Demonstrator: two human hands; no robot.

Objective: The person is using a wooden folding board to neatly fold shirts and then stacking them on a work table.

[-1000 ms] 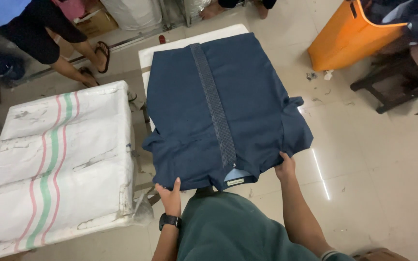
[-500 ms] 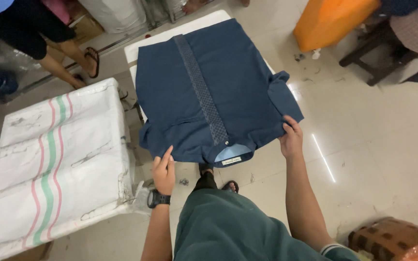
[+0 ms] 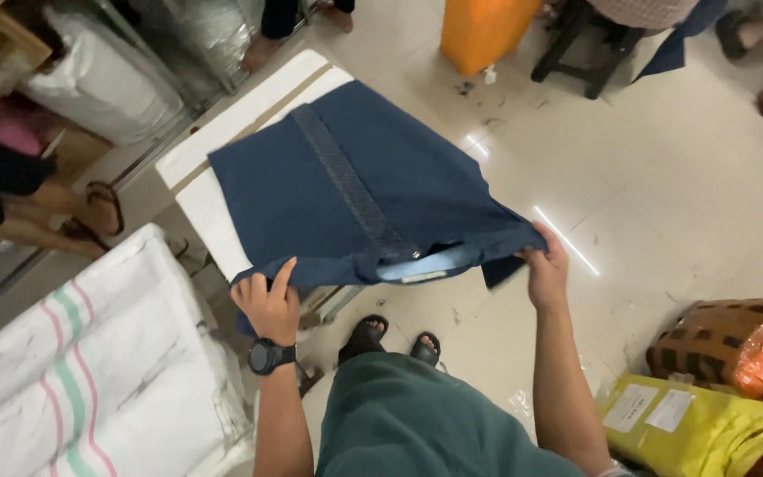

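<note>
The dark navy blue cotton shirt [image 3: 355, 190], with a patterned strip of woven trim running down its front, is held at its near, collar end by both of the person's hands and stretches away from them. Its long axis runs from the collar, close to the body, up and leftward to the hem, which lies on the white padded table [image 3: 222, 132]. The left hand [image 3: 268, 300], with a black watch on the wrist, is closed on the near left shoulder of the garment, fingers curled over the fold. The right hand [image 3: 547, 276] pinches the near right corner, where a sleeve end hangs below the edge. Both hands sit level with each other at about the same reach, one at either side of the pale blue collar lining [image 3: 426, 263], and the near edge sags slightly between them, lifted clear of the table. Beyond the left hand stands a white sack with pink and green stripes [image 3: 90, 371]. Farther off, an orange bin [image 3: 486, 31] rests on the tiled floor [image 3: 646, 177].
</note>
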